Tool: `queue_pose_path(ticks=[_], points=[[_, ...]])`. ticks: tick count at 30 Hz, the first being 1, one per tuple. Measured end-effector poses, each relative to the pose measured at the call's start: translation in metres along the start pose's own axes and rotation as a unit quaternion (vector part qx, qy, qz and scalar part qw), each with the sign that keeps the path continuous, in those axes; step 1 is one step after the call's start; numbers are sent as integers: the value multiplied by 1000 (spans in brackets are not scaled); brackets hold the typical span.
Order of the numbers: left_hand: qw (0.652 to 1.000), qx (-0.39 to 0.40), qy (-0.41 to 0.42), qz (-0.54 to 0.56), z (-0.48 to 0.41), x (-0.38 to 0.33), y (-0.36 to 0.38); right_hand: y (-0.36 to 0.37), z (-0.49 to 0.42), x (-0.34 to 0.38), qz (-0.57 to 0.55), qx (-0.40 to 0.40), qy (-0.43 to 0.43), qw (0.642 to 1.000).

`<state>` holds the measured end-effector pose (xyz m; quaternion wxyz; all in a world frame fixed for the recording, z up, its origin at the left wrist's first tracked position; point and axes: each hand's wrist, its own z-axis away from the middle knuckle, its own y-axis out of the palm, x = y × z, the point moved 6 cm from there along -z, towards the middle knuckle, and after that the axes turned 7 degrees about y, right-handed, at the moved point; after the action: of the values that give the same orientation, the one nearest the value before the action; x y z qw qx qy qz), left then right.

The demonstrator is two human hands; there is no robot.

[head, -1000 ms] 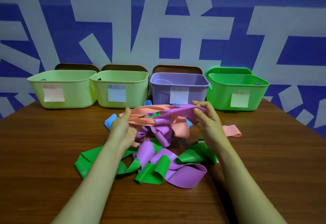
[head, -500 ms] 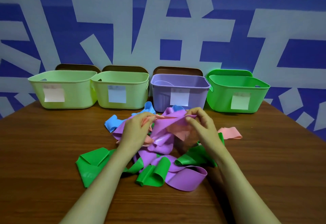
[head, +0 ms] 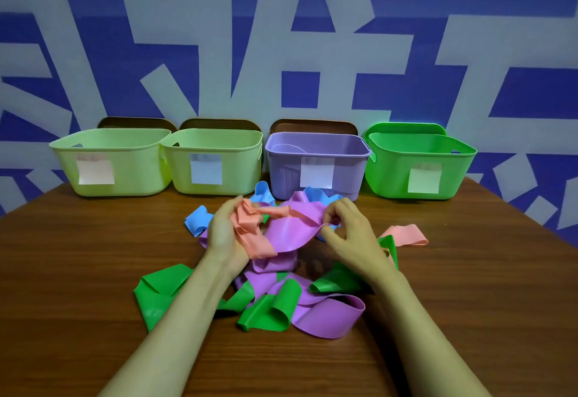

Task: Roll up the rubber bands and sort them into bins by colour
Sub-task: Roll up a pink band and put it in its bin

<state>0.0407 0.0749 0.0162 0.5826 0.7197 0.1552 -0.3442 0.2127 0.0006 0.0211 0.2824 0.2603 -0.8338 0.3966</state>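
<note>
Far back, a big blue wall (head: 93, 37) with fat grey shapes like bits of huge letters; no word to read in them. Below it, a wide brown wooden table (head: 78, 271). Along the far edge, four bins side by side: a pale green bin (head: 131, 177) on the left, a second pale green bin (head: 240, 177) just beside it, then a purple bin (head: 281, 174), then a bright green bin (head: 391, 174) on the right. In the middle of the table, just in front of the bins, a messy pile of rubber bands (head: 328, 318), green, purple, blue and pink, all tangled up. Over the pile, the left hand (head: 223, 231), fingers curled round a scrunched pink band (head: 250, 234). Near it, the right hand (head: 347, 234), thumb and fingertips pinching the edge of a purple band (head: 291, 234). Purple band hanging wide between the pink bunch and the right hand. Off to the right, a second pink band (head: 406, 235) flat on the wood. On the front of each bin, one small sticky square: a pinkish note (head: 95, 168), a pale blue note (head: 206, 169), a pale purple note (head: 316, 172), a pale green note (head: 424, 181), going left to right. Marks along the top of each, too blurry to read. Since a second ago: hands closer together, bands no longer pulled out into a long strip, pink one now bunched in the left hand. Bins in the same spots.
</note>
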Motion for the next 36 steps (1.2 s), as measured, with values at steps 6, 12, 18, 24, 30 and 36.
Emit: queue_pose_path(ticks=[6,12,18,24,30,36], points=[[967,109,63,-223,6,16,6,5,2,-7,-76,62,104,990],[826,121,168,-524,4,8,4,1,-1,-4,-196,79,122,970],[672,137,349,-638,10,7,13,6,-1,-14,-381,52,198,902],[746,121,426,-497,28,-10,24,-6,-5,-47,-247,-127,262,924],[975,-145,161,-49,0,-16,-18,-37,-1,-47,-55,-239,248,937],[969,-219,107,-36,-15,-16,-53,-55,4,-46,-33,-313,226,922]])
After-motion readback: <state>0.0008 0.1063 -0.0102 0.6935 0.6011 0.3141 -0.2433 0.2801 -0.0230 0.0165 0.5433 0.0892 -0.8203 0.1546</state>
